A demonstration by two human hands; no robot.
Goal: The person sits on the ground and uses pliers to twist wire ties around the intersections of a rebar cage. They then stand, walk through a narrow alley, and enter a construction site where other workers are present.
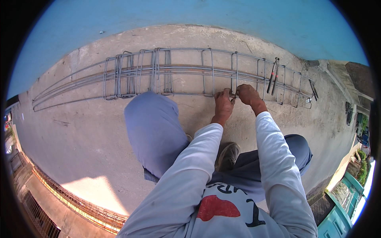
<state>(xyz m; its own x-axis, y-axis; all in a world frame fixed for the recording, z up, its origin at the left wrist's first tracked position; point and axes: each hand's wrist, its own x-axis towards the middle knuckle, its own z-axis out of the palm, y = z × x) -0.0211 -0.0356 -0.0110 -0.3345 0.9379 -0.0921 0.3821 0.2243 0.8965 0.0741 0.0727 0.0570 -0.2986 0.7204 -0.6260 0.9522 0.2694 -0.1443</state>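
Lower frame, nearest: I see pale long sleeves rising from the bottom edge over bent knees in blue-grey trousers [152,127] and one grey shoe [228,155] planted on the concrete floor [79,139].
Arms: both forearms reach forward and converge toward frame centre, elbows wide, wrists angled in.
Left hand [223,104]: curled knuckles-up, closed on the near bar of the rebar cage just left of a stirrup.
Right hand [248,94]: curled likewise, fingers pinched at the same joint; the two hands nearly touch. Whether either grips a tie wire I cannot tell, it is too small.
Rebar cage [186,71]: lies flat on the floor across the upper middle of the frame, long bars running left to right, with rectangular stirrups [207,73] bunched at upper left and spaced out toward the right.
Handling, my judgement: steel, rigid and heavy as a whole, rough-surfaced, not fragile; bar ends and any wire tails could scratch. Best gripped at a crossing of bar and stirrup, where the hands are now.
Pincers [272,75]: a dark-handled pair rests on the cage, just right of the hands.
Farther: a blue wall [198,16] bounds the floor at top.
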